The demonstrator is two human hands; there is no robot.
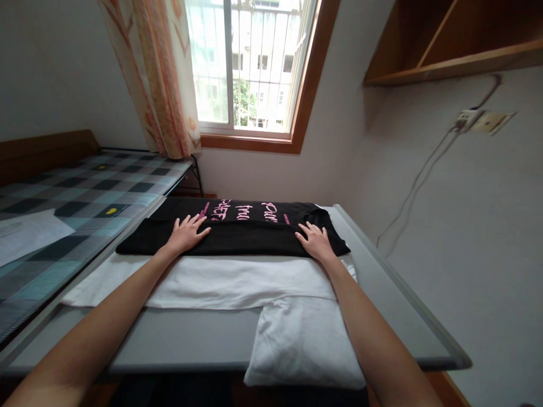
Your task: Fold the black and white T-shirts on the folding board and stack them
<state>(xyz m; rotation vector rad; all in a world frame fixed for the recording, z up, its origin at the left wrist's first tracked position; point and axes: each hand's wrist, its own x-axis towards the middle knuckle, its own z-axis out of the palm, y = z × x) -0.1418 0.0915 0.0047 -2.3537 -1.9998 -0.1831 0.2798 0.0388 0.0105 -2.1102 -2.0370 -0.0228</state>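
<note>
A black shirt with pink lettering (241, 237) lies across the far part of the grey table, its near part folded over so that some of the letters are covered. My left hand (186, 233) rests flat on the left part of the fold, fingers spread. On the right part, near the collar, my right hand (314, 240) lies with its fingers apart. Nearer to me is a white garment (229, 282), spread beneath the black one's near edge. Its sleeve (303, 339) hangs over the table's front edge at the right, partly behind my right forearm.
The grey table (203, 339) stands against a wall at the right. At the left is a bed with a checked cover (127, 183) and a paper sheet (31, 232) on it. Behind are a curtain (163, 79) and a window. A cable hangs from a wall socket (466, 120).
</note>
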